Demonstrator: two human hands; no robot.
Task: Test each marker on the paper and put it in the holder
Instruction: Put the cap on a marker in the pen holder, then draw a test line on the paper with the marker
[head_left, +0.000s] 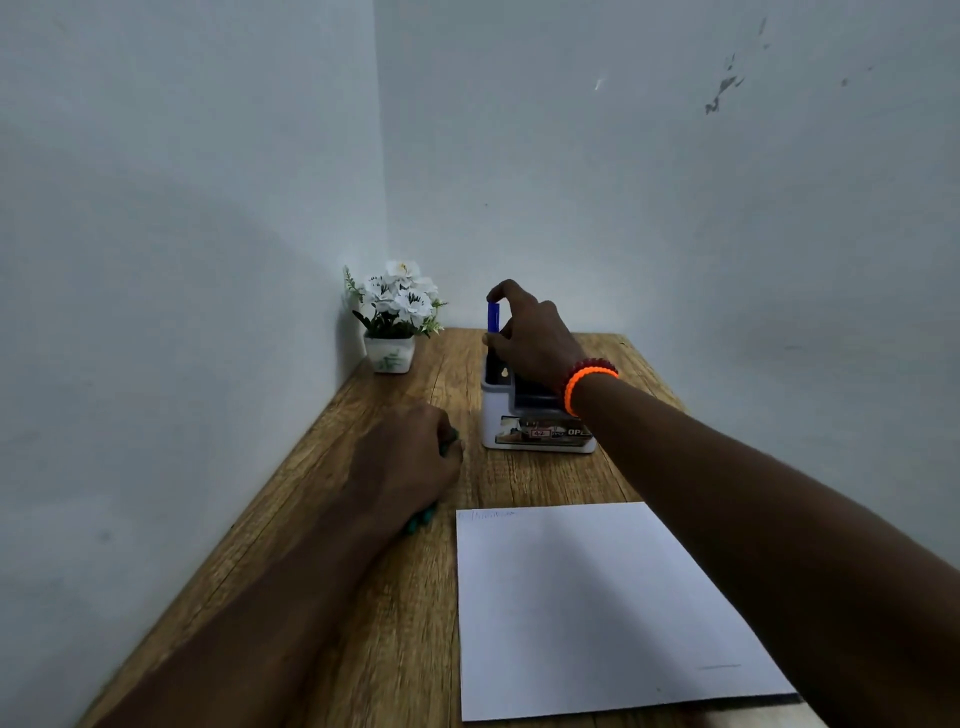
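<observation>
Seating a tested marker in the desk holder.
Left hand (410, 457) curled over green markers (420, 524) on the table; paper (597, 597) alongside; right hand (530, 332) pinching blue marker (493, 318), upright, partly inside holder (535, 421). Best lowered straight, released once bottomed.

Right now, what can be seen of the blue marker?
The blue marker stands upright, blue top end up, its dark lower part down in the rear left slot of the white holder. The right hand pinches it, a fingertip over the top and the thumb at its side. Its tip is hidden.
</observation>
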